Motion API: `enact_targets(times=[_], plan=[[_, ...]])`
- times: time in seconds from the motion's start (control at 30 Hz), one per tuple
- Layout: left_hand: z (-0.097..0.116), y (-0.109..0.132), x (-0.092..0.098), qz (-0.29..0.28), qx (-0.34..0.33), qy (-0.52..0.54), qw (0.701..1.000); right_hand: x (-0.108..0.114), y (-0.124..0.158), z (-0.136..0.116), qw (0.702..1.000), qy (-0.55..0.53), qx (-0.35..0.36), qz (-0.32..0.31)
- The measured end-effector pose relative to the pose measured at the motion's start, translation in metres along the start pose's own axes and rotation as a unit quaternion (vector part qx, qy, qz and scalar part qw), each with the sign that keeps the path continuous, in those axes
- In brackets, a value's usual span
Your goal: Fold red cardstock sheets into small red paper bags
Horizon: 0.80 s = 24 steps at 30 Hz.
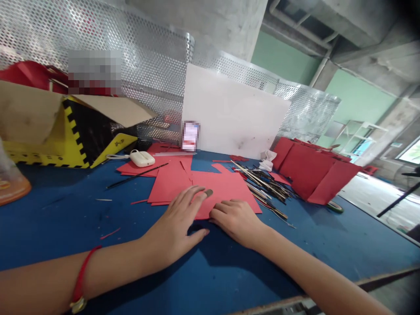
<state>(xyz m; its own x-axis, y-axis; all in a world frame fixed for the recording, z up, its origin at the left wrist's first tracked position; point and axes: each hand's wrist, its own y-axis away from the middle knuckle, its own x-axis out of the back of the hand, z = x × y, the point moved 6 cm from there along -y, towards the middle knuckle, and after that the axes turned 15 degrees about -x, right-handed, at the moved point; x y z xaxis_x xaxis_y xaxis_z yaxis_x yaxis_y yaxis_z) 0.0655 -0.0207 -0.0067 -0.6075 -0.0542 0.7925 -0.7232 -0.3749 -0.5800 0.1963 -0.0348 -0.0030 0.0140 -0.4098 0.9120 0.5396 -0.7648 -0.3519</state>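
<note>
Stacked red paper sheets (226,186) lie on the blue table in front of me. My left hand (182,218) rests over their near left part, its fingers stretched out and the thumb held apart. A brown covering wraps the tip of its index finger. At the near edge of the paper, my right hand (236,221) has its fingers curled in over the sheet, with the thumb hidden beneath. A red cord bracelet (80,275) circles my left wrist.
Thin sticks and brushes (265,183) lie right of the paper, before red folded bags (315,170). A white earphone case (142,158), a black stick (138,176) and a yellow-black box (75,131) are at left. A phone (190,136) leans against a white board (232,113).
</note>
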Motion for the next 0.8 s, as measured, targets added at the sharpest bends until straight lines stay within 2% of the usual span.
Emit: enact_targets(times=[0.1, 0.2, 0.27, 0.37, 0.43, 0.5, 0.63, 0.8], plan=[[-0.004, -0.004, -0.001, -0.032, 0.017, 0.050, 0.998, 0.000, 0.001, 0.003, 0.996, -0.085, -0.022, -0.028], [-0.008, -0.008, -0.002, -0.063, 0.058, 0.093, 0.992, 0.003, -0.002, 0.009, 0.973, -0.210, -0.064, -0.075], [-0.009, -0.009, -0.001, -0.068, 0.071, 0.097, 0.990, 0.002, -0.004, 0.015, 0.938, -0.312, -0.095, -0.116], [-0.011, -0.010, -0.001, -0.065, 0.075, 0.090, 0.991, -0.008, -0.006, 0.030, 0.858, -0.453, -0.148, -0.191], [-0.012, -0.009, -0.002, -0.067, 0.084, 0.096, 0.990, -0.016, -0.005, 0.038, 0.808, -0.506, -0.165, -0.253], [-0.013, -0.009, -0.004, -0.075, 0.089, 0.111, 0.987, -0.020, -0.003, 0.044, 0.782, -0.519, -0.157, -0.307], [-0.012, -0.012, -0.008, -0.096, 0.088, 0.145, 0.981, -0.019, -0.002, 0.049, 0.786, -0.491, -0.135, -0.349], [-0.016, -0.011, -0.015, -0.103, 0.089, 0.136, 0.981, -0.024, -0.001, 0.050, 0.818, -0.446, -0.174, -0.318]])
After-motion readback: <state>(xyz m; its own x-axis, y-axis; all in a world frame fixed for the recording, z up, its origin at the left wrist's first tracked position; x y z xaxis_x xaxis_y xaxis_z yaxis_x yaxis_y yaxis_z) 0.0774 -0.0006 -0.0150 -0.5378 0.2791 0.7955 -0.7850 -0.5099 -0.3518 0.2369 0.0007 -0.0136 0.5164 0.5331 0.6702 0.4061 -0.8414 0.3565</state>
